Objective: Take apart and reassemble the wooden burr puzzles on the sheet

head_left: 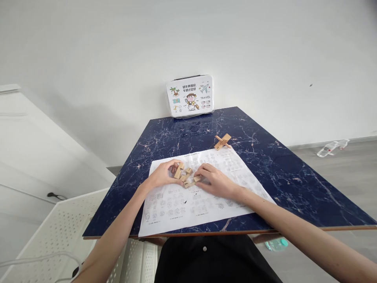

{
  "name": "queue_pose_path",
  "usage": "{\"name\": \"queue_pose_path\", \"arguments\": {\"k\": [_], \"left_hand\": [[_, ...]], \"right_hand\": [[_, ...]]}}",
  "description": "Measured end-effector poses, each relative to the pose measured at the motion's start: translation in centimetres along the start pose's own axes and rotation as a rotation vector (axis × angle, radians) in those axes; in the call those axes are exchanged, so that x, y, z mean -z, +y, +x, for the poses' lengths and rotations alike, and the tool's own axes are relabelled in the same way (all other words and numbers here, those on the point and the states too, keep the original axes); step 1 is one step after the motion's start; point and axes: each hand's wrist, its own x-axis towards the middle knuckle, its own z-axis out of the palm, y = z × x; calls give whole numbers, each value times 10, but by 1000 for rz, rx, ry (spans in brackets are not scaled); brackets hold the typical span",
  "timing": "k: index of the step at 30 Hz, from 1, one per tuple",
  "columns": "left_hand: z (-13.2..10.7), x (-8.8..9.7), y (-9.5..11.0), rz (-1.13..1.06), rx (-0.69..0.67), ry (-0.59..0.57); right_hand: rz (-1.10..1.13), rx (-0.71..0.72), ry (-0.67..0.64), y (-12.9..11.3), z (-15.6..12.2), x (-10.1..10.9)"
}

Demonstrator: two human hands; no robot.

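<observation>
Notched, numbered wooden puzzle pieces [178,171] sit close together over a printed sheet [165,226]. My left hand [163,173] curls around their left side, with its thumb along the near edge and its fingertips behind. From the right, my right hand [216,181] pinches a small wooden puzzle block [197,179] beside the cluster. Its fingers partly cover that block. Farther back, at the sheet's top right corner, lies a group of crossed wooden pieces [223,142], touched by neither hand.
A dark blue marble-patterned table [250,157] carries the sheet. At its far edge a white cartoon-printed case [191,96] leans against the wall. A white perforated stand [73,214] is at the left. Plastic bottles [327,149] lie on the floor to the right.
</observation>
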Motion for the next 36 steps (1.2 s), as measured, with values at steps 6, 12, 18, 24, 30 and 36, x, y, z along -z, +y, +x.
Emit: {"name": "queue_pose_path", "arguments": {"k": [6,12,18,24,30,36], "left_hand": [[-1,6,0,-243,22,92],[-4,6,8,-556,-10,3],[-1,4,12,-537,3,3],[3,-10,0,-135,53,157],[5,-14,-7,166,-122,246],[2,-8,2,129,-181,166]], "right_hand": [[179,-64,25,-5,3,9],[313,-141,156,-8,7,15],[353,-263,198,-1,7,13],[358,-318,213,0,7,13],[355,-337,234,-1,8,14],[357,-331,238,3,8,12]]}}
